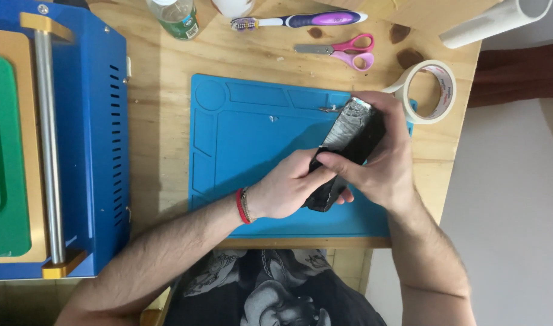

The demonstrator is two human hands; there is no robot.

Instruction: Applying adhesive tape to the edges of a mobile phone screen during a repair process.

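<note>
A black phone (350,137) with a cracked, whitish screen is held tilted above the blue work mat (246,145). My left hand (288,187) grips its lower end, with a red band and a bracelet on that wrist. My right hand (385,163) wraps the phone from the right side, thumb pressed across its middle. Both hands are closed on the phone over the mat's right half. A small metal tool (327,109) lies on the mat just beyond the phone's top.
A blue machine (89,139) with a green pad and a metal roller fills the left. On the wooden table behind the mat lie pink scissors (343,51), a purple toothbrush (300,20), a tape roll (433,90), a bottle (175,18) and a white tube (499,21).
</note>
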